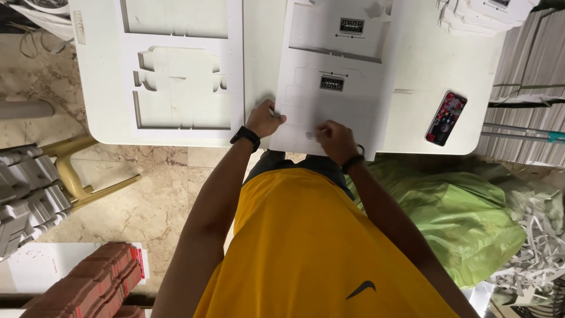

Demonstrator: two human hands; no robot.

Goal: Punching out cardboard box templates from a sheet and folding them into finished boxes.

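**Two hands on a die-cut card sheet at the table's near edge**

Nearest, at the lower left, one stack of red-brown flat pieces (97, 282) lies on the floor; at the right a green plastic bag (465, 224) bulges beside a heap of white paper trimmings (532, 247), probably waste dropped within easy reach.

At the near edge of the white table (424, 65), the left hand (265, 119) is closed on the left edge of the white card sheet (335, 112), likely steadying it. The right hand (334, 139) presses on the sheet's near part; whether its fingers pinch anything I cannot tell. The sheet carries two dark printed panels.

To the left lies one punched-out card frame (179, 65) with two openings. Right of the sheet rests one phone (446, 118). Farthest right sits a stack of white cards (482, 15).
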